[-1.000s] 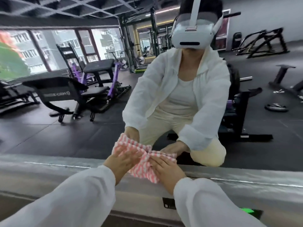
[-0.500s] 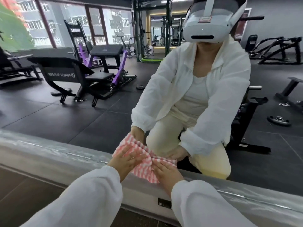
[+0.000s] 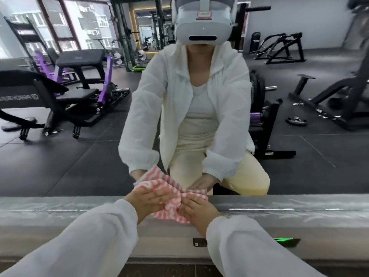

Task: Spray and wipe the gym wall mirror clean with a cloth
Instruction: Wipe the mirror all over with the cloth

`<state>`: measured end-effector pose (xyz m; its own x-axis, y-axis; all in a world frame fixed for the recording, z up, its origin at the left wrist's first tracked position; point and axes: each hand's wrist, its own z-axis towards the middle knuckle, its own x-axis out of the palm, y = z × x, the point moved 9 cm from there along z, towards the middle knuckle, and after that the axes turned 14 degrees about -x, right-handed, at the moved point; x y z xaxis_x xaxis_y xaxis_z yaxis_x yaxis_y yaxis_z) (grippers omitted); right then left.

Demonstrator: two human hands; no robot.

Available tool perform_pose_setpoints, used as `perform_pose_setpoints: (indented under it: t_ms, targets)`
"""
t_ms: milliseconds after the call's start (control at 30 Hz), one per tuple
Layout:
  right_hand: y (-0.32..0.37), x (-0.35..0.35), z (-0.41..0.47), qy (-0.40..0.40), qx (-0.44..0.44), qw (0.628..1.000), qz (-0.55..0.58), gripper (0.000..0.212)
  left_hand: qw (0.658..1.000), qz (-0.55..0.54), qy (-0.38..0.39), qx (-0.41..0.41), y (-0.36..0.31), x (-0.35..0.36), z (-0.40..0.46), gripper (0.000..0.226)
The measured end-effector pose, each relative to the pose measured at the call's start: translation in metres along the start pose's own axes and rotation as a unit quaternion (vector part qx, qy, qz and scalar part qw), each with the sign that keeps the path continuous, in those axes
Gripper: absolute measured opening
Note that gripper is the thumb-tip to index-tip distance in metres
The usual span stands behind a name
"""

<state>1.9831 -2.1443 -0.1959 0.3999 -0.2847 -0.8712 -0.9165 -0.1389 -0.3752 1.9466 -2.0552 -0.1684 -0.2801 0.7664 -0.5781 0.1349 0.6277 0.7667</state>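
Risk noted: the cloth (image 3: 169, 198) is bunched into folds between the two hands, so only part of it likely meets the glass, and a pass along the bottom strip could leave streaks or miss the corner where the mirror (image 3: 79, 156) meets its film-wrapped lower frame (image 3: 299, 206); it could also snag on that film. The left hand (image 3: 151, 202) lies flat with straight fingers pressing the cloth; the right hand (image 3: 199, 208) presses its other end, though whether those fingers curl round it cannot be told. The cloth is pink-and-white striped, crumpled, and sits at the mirror's bottom edge, draping over the frame. No spray bottle is visible.
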Motion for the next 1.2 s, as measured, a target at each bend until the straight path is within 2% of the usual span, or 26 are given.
perform_pose_setpoints:
  t_ms: [167,333,467,533,767,833,900,967,1000,1033,1100,1167,1200]
  targets:
    - [0.0,-0.003,0.001,0.002,0.014,1.0,0.018,0.061,0.998,0.031,-0.013,0.058,-0.008,0.002,0.0,0.073]
    - [0.002,-0.011,-0.002,0.024,0.015,0.999,0.022,0.061,0.997,0.028,-0.016,0.07,-0.012,0.013,0.004,0.072]
    - [0.0,-0.006,-0.004,0.049,0.029,0.998,0.001,0.068,0.996,0.04,-0.02,0.074,-0.016,0.011,0.011,0.062]
    - [0.0,-0.007,-0.013,0.051,0.024,0.998,-0.013,0.067,0.998,0.038,-0.016,0.051,-0.019,0.005,0.014,0.06]
    - [-0.01,0.027,-0.058,0.061,0.01,0.998,-0.029,0.062,0.998,-0.001,-0.061,-0.006,-0.051,-0.042,0.026,0.08]
    - [-0.017,0.038,-0.078,0.056,0.002,0.998,-0.043,0.062,0.997,0.016,-0.067,-0.029,-0.058,-0.065,0.03,0.079]
    - [-0.027,0.05,-0.105,0.06,0.005,0.997,-0.047,0.06,0.996,-0.011,-0.079,-0.036,-0.075,-0.093,0.036,0.076]
    - [-0.038,0.06,-0.128,0.015,0.02,0.998,-0.057,0.058,0.995,-0.043,-0.085,-0.04,-0.089,-0.107,0.044,0.076]
    - [-0.045,0.062,-0.142,-0.012,0.038,0.997,-0.07,0.056,0.99,-0.071,-0.117,-0.044,-0.092,-0.125,0.046,0.078]
    - [-0.053,0.064,-0.157,-0.04,0.062,0.994,-0.081,0.053,0.973,-0.119,-0.191,-0.051,-0.095,-0.149,0.047,0.08]
    - [-0.068,0.063,-0.183,-0.079,0.097,0.99,-0.07,0.052,0.964,-0.173,-0.183,-0.085,-0.096,-0.17,0.053,0.075]
    - [-0.087,0.046,-0.209,-0.147,0.129,0.977,-0.085,0.056,0.968,-0.139,-0.155,-0.14,-0.096,-0.181,0.067,0.06]
    - [-0.094,0.024,-0.217,-0.199,0.141,0.965,-0.095,0.056,0.954,-0.176,-0.183,-0.158,-0.09,-0.191,0.066,0.055]
